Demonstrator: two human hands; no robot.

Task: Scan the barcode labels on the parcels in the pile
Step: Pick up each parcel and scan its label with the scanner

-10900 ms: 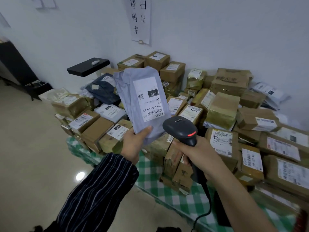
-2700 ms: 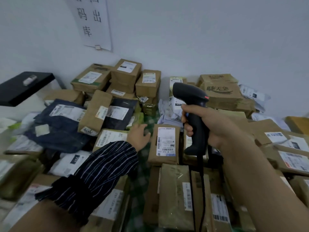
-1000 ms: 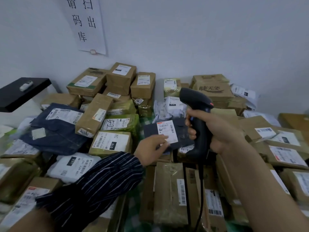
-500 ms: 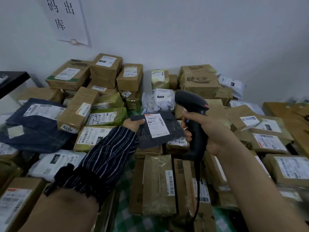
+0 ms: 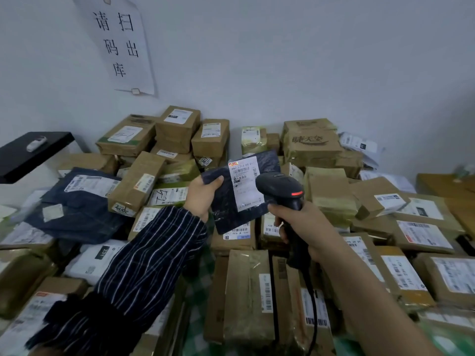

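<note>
Two hands are working above the pile of parcels [image 5: 246,291], which is lying heaped against the wall. The left hand [image 5: 203,195], in a striped sleeve [image 5: 144,265], is gripping the left edge of a dark flat parcel [image 5: 226,211], thumb curled over its front, holding it tilted above the pile's middle. The right hand [image 5: 300,224] is wrapping its fingers round the handle of a black scanner [image 5: 279,185], whose head is overlapping the right edge of the parcel's white label [image 5: 244,183]. A cable [image 5: 312,304] is hanging from the handle.
</note>
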